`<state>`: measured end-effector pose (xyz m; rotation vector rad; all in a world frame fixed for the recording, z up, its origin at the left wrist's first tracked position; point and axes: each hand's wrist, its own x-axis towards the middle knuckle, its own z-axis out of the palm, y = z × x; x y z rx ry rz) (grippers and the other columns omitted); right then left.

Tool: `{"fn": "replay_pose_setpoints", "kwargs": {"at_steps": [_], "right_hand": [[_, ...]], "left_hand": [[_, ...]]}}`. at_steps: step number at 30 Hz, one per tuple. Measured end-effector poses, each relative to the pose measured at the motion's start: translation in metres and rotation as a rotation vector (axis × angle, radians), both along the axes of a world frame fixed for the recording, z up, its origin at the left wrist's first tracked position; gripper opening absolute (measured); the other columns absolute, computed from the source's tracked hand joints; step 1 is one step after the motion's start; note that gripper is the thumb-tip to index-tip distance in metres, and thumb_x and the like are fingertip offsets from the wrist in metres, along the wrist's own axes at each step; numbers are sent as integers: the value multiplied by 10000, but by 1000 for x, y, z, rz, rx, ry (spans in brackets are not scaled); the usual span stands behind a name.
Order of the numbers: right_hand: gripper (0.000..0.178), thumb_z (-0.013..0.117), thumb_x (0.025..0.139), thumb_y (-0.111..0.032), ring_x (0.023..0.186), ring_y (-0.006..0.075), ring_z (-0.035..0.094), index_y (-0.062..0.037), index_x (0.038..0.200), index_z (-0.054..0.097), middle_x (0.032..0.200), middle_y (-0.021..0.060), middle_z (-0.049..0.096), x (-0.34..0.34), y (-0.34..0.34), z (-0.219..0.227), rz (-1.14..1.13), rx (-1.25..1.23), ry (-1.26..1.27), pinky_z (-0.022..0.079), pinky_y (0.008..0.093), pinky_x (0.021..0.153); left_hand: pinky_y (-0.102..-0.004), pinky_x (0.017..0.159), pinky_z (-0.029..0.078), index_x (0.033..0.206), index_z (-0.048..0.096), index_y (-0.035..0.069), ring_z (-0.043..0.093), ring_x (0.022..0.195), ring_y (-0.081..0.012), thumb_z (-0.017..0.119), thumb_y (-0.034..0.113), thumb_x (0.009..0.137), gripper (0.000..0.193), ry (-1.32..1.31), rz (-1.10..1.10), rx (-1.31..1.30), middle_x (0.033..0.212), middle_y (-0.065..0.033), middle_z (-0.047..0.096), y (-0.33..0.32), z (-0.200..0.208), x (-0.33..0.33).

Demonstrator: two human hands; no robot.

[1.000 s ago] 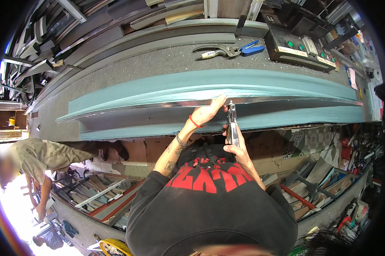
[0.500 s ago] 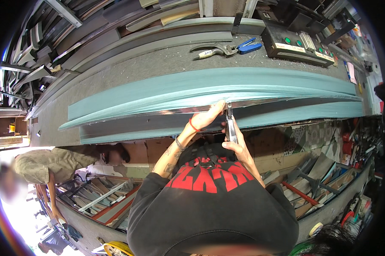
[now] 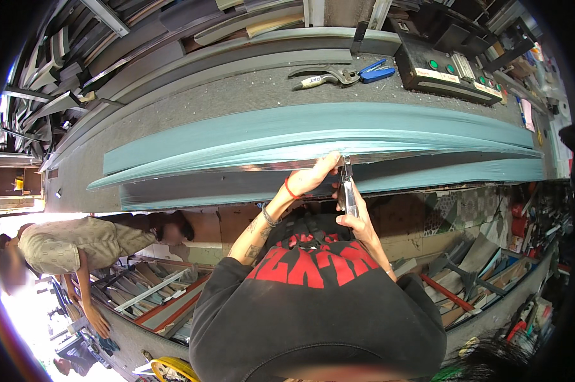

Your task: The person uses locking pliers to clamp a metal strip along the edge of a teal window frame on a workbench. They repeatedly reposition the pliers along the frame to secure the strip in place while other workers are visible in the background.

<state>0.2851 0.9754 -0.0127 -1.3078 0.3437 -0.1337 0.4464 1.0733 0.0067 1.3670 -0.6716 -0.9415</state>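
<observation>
A co-worker's arm (image 3: 85, 290) has swung rightward; your left hand (image 3: 311, 176) pinches teal strips (image 3: 313, 137) (probably thin, floppy; hold mid-edge), your right hand (image 3: 359, 221) grips a silver tool (image 3: 348, 194).

Past the far edge of our grey-topped workbench (image 3: 236, 87) we see long strips and profiles (image 3: 141, 41) piled up. Off its near edge, toward the right corner, we have patterned tiles (image 3: 450, 207); beyond its left end, white daylight (image 3: 29, 325) glares in.
</observation>
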Motion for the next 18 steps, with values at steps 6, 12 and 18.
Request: {"fn": "replay_pose_setpoints", "kwargs": {"at_steps": [6,12,18], "right_hand": [[815,588,599,-62,901,143,511,22,1364,321,1151,107,512,-6,-10,7,50,-6,151,441,260,721],[521,529,639,18,762,147,548,36,1156,471,937,82,559,-2,1,-2,-103,-226,155,464,264,642],[256,529,664,23,651,156,540,7,915,482,748,74,551,-2,4,-21,-148,-438,58,444,267,600]], "left_hand": [[-249,704,407,922,596,38,469,723,-97,447,317,954,318,-5,27,-28,783,6,532,0,6,-8],[-245,693,409,880,576,35,469,714,-97,468,318,947,310,-77,-12,144,765,8,510,8,-4,-10],[-285,913,429,1058,512,-5,510,947,-146,365,290,985,338,-47,-69,134,968,-49,536,14,-39,-10]]}}
